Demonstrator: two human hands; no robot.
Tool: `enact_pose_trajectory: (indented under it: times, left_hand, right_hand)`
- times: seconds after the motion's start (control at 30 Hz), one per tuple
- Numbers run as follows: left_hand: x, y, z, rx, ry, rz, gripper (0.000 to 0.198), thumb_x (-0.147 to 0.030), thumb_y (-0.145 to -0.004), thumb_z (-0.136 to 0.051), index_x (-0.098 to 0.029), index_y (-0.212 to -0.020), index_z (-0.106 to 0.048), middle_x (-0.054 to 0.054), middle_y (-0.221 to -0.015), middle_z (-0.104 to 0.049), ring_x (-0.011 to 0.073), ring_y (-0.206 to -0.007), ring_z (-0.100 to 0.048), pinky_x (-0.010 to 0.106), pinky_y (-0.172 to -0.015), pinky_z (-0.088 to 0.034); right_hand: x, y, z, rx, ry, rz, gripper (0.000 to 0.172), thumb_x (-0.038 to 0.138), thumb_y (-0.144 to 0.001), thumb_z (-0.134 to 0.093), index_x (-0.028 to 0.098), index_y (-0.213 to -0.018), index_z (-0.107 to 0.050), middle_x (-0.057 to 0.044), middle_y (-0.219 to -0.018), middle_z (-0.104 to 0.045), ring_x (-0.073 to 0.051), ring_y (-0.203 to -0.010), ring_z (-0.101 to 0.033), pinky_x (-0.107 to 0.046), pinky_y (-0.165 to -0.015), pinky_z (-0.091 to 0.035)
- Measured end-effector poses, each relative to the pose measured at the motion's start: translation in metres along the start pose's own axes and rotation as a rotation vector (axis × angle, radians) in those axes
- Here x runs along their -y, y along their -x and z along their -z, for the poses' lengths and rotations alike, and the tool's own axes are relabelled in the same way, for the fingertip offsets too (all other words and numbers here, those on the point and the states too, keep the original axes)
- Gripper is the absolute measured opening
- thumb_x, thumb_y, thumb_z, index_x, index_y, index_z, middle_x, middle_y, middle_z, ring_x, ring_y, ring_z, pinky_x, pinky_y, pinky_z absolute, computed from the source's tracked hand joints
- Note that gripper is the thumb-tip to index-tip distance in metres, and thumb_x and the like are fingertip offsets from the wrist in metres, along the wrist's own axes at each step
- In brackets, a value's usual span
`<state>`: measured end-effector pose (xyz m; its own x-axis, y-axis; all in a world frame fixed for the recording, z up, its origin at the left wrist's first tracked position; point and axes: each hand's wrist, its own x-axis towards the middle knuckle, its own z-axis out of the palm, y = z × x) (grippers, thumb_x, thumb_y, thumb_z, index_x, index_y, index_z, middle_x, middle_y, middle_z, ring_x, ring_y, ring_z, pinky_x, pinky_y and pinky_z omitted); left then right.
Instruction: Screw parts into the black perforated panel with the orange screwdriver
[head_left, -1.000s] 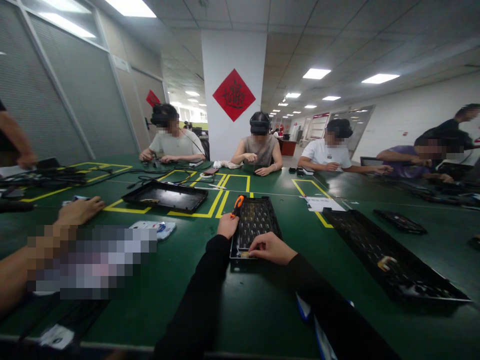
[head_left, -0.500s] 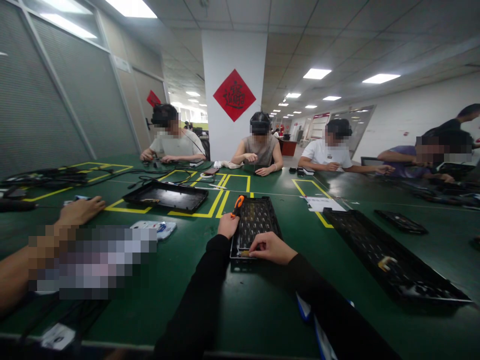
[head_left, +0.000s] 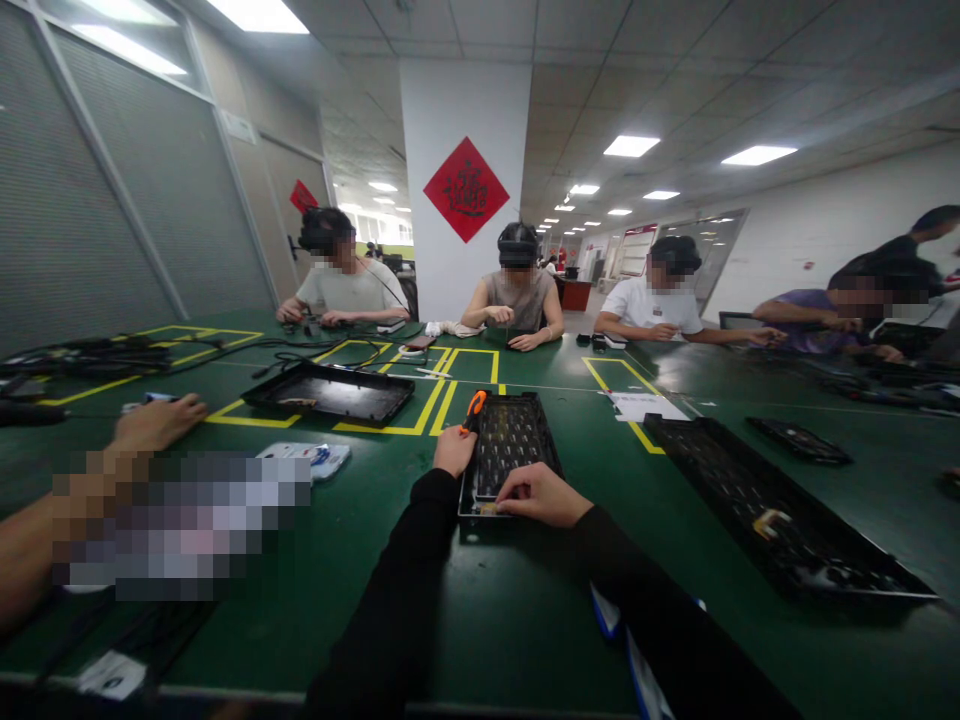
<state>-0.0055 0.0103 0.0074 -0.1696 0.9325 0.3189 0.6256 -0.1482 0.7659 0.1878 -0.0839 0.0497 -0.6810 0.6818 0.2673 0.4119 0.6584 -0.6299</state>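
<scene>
A black perforated tray-like panel (head_left: 514, 435) lies lengthwise on the green table (head_left: 495, 610) straight ahead of me. My left hand (head_left: 454, 450) is closed round an orange-and-black screwdriver (head_left: 474, 407) at the panel's left edge. My right hand (head_left: 541, 495) rests on the panel's near end, its fingers pinched on a small yellowish part (head_left: 487, 508) that I cannot make out clearly. Both my arms wear black sleeves.
A co-worker's arm and hand (head_left: 154, 425) lie on the table at my left, beside a white packet (head_left: 311, 458). A black tray (head_left: 330, 392) sits within yellow tape lines. Long black panels (head_left: 772, 505) lie at right. Several people sit along the far side.
</scene>
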Motion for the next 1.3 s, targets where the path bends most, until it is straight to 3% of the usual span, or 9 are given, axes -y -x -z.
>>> enact_pose_trajectory:
  times: [0.47, 0.63, 0.9, 1.3]
  left_hand:
    - [0.0020, -0.0009, -0.0020, -0.022, 0.039, -0.015, 0.021, -0.024, -0.067, -0.044, -0.015, -0.047, -0.046, -0.002, -0.046, -0.043, 0.0091, -0.048, -0.040, 0.023, -0.049, -0.025]
    - [0.0016, -0.0005, -0.0013, -0.035, 0.048, -0.036, 0.022, -0.023, -0.067, -0.044, -0.015, -0.046, -0.043, -0.002, -0.045, -0.042, 0.0087, -0.047, -0.039, 0.022, -0.049, -0.024]
    - [0.0039, 0.0007, -0.0018, -0.009, 0.110, -0.056, 0.021, -0.022, -0.065, -0.044, -0.016, -0.045, -0.038, -0.004, -0.044, -0.036, 0.0084, -0.046, -0.035, 0.022, -0.048, -0.021]
    - [0.0002, 0.0049, 0.0010, 0.020, 0.149, -0.025, 0.019, -0.024, -0.065, -0.046, -0.016, -0.048, -0.041, -0.004, -0.045, -0.040, 0.0086, -0.047, -0.037, 0.022, -0.049, -0.024]
  right_hand:
    - [0.0024, 0.0011, 0.0007, 0.013, 0.055, -0.006, 0.025, 0.038, -0.074, -0.060, 0.015, -0.081, -0.069, 0.000, -0.062, -0.059, -0.007, -0.053, -0.042, -0.018, -0.048, -0.031]
    - [0.0076, 0.0011, 0.0022, 0.023, 0.077, -0.004, 0.025, 0.037, -0.074, -0.060, 0.015, -0.082, -0.070, -0.002, -0.069, -0.063, -0.008, -0.056, -0.047, -0.019, -0.052, -0.034]
    - [0.0091, 0.0010, 0.0020, 0.030, 0.051, -0.020, 0.026, 0.038, -0.074, -0.060, 0.016, -0.083, -0.070, -0.003, -0.073, -0.064, -0.009, -0.058, -0.047, -0.019, -0.053, -0.035]
    - [0.0090, 0.0006, 0.0010, -0.008, 0.099, 0.013, 0.025, 0.038, -0.075, -0.060, 0.016, -0.081, -0.070, -0.003, -0.072, -0.063, -0.009, -0.060, -0.049, -0.020, -0.056, -0.034]
